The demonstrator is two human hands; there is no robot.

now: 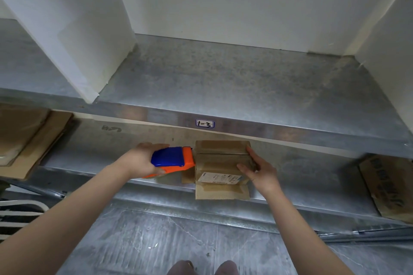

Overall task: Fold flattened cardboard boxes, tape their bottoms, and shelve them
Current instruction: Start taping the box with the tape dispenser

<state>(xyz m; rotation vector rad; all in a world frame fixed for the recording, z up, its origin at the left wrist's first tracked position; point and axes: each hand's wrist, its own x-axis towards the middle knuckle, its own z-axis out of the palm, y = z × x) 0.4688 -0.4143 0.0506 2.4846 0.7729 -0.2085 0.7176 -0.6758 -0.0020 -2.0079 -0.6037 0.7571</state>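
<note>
A small brown cardboard box (220, 164) with a white shipping label stands on the lower metal shelf (301, 176), its closed flaps facing up and its loose flaps hanging over the shelf's front edge. My left hand (139, 161) grips a blue and orange tape dispenser (173, 158), whose nose touches the box's left side. My right hand (259, 168) holds the box's right side, fingers curled round its edge.
The upper metal shelf (234, 87), labelled 1-3, sits just above the box between white dividers (73, 29). Flattened cardboard (26, 138) lies at the left of the lower shelf, and another flat piece (386, 185) at the right. A grey floor lies below.
</note>
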